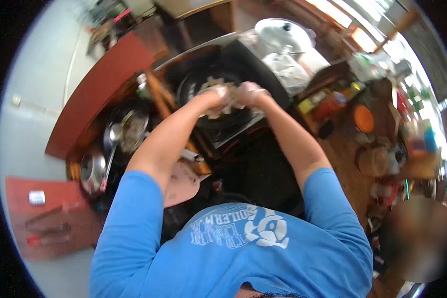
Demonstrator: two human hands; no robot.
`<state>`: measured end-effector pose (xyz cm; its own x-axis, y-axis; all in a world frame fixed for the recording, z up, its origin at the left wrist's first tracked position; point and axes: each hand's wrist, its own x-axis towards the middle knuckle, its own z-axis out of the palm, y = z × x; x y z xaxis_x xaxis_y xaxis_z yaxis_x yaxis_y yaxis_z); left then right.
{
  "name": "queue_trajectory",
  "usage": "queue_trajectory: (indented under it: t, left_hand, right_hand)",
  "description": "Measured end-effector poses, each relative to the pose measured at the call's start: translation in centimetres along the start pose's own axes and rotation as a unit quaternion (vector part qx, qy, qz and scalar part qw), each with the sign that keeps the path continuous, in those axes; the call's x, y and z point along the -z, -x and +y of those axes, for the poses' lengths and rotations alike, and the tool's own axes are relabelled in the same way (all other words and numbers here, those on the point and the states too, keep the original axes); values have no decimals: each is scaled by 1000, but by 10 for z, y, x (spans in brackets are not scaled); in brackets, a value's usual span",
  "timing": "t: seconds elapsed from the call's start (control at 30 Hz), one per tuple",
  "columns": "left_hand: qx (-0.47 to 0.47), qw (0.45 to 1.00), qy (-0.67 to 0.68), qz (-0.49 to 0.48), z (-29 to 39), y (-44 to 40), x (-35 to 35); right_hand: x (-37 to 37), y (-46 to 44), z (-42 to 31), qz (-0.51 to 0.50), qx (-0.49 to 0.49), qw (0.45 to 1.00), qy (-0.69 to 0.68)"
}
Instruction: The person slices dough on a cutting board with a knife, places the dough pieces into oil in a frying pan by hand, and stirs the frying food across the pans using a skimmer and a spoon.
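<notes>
Both hands reach forward over a round dark pan or burner [187, 85] on the black stove top [263, 67]. Pale, light-brown pieces [213, 111] lie in a ring at its middle. My left hand [216, 95] is over the left part of the pieces, its fingers blurred. Just right of it, my right hand [251, 94] seems curled at the right side of the pieces. Both hands look covered by thin clear gloves. What either hand holds, if anything, is too blurred to make out.
A silver lidded pot [283, 36] and a white plastic bag [288, 73] stand behind right. At left are a pan with food [133, 130], a ladle [110, 156] and a metal bowl [93, 171]. Bottles and containers crowd the wooden table [340, 159] at right.
</notes>
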<state>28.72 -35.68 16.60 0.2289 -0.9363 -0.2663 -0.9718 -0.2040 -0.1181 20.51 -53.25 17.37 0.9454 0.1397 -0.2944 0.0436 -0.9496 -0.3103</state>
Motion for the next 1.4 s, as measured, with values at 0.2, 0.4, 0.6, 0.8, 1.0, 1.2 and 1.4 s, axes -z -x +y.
queue_trajectory:
  t: [0.2,0.4,0.6,0.8,1.0,1.2,1.4]
  left_hand:
    - [194,965,132,-116,27,15,28]
    - [256,952,39,-166,52,48,129]
    - [-11,939,25,342,41,81,142]
    - [2,922,343,182,142,115,197]
    - [-42,946,274,166,172,134,185]
    - [-60,954,264,132,179,145,157]
    - [-73,946,288,131,190,153,151]
  right_hand:
    - [40,68,-35,97,-42,990,-98]
    - [37,42,-10,145,0,989,13]
    - [8,75,-30,181,21,716,-674]
    - [-12,156,-96,103,91,341,-930]
    - [-23,211,-133,124,148,353,-915]
    - [-40,238,-145,91,176,376,-905]
    - [-48,257,-149,64,170,373,-910]
